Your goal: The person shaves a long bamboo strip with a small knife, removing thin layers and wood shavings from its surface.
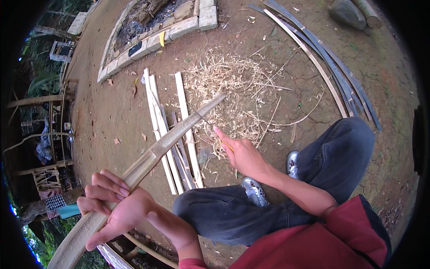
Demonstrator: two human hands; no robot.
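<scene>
A long split bamboo strip (169, 140) slants from the lower left up to the middle, its pale inner side facing up. My left hand (123, 210) holds it low down, palm up, with the fingers curled over its far edge and the thumb along the near side. My right hand (246, 156) is closed round the yellowish handle of a small knife (227, 145), index finger stretched forward along it. The thin, dark blade reaches the strip's edge near its far end. Part of the handle is hidden in my fist.
Curly shavings (224, 76) cover the dirt ahead. Pale bamboo strips (182, 103) lie left of them, long dark strips (331, 58) at the right. A brick-edged fire pit (183, 28) holds a dark phone-like object (135, 49) on its rim. A rock (347, 13) sits far right.
</scene>
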